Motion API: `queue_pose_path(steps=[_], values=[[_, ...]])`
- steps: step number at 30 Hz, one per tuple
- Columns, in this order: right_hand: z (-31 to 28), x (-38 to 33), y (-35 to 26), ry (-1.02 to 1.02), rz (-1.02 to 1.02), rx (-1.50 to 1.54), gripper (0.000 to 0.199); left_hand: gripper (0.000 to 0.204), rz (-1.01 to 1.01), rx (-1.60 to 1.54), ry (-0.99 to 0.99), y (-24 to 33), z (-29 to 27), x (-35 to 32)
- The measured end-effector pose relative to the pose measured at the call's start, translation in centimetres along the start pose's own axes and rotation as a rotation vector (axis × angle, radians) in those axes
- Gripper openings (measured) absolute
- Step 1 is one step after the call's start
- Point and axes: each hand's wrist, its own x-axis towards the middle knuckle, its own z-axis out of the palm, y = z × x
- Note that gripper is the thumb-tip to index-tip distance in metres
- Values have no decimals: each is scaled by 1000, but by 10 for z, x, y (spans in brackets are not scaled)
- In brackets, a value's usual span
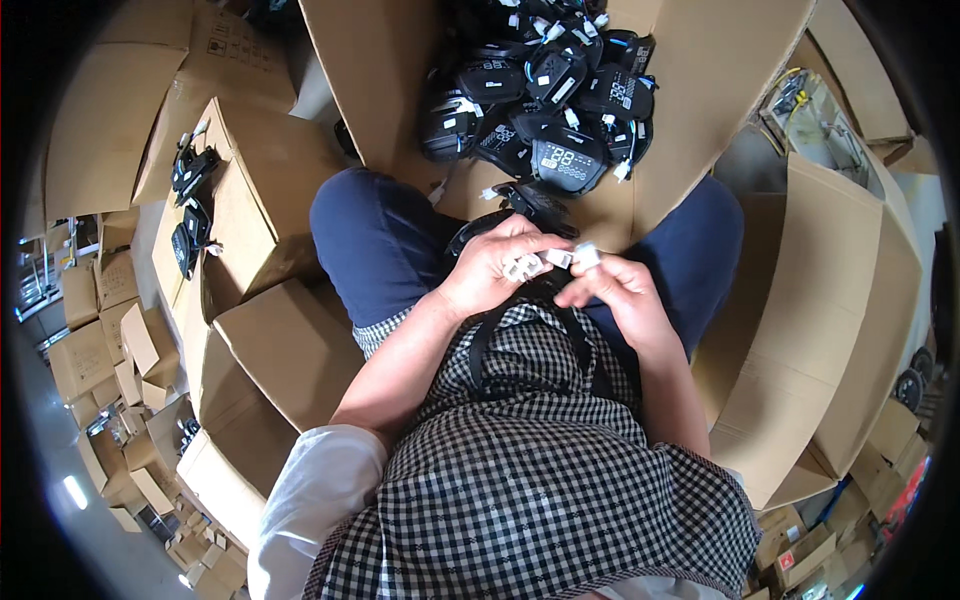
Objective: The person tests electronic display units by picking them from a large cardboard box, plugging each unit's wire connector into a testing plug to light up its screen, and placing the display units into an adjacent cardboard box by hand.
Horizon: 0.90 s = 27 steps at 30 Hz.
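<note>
I sit with both hands raised over my lap. My left hand (pixel 495 268) grips a black display unit (pixel 530 210) with a trailing black cable and pinches a small white connector (pixel 522 267). My right hand (pixel 612 290) holds another white connector (pixel 585 256) on the same cable, close against the left hand's fingers. A black cable loop (pixel 480 340) hangs down over my checked apron.
An open cardboard box (pixel 700 90) in front of my knees holds a pile of several black display units (pixel 545 95). A few more units (pixel 190 200) lie on a box at the left. Cardboard cartons surround me, with a large open one (pixel 830 320) at the right.
</note>
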Motion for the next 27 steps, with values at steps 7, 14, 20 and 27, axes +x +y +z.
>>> queue_pose_path(steps=[7, 14, 20, 27], values=[[14, -2, -11, 215, -17, -786, 18, 25, -73, -100, 26, 4, -3, -4], [18, -3, -1, 103, 248, -282, 31, 35, 76, 158, 292, 3, 20, -20], [32, -7, -2, 189, 329, 198, 35, 39, 158, 293, 380, 0, 23, -22], [28, -10, 1, 56, 501, 302, 29, 34, 340, 523, 254, -3, 13, -35]])
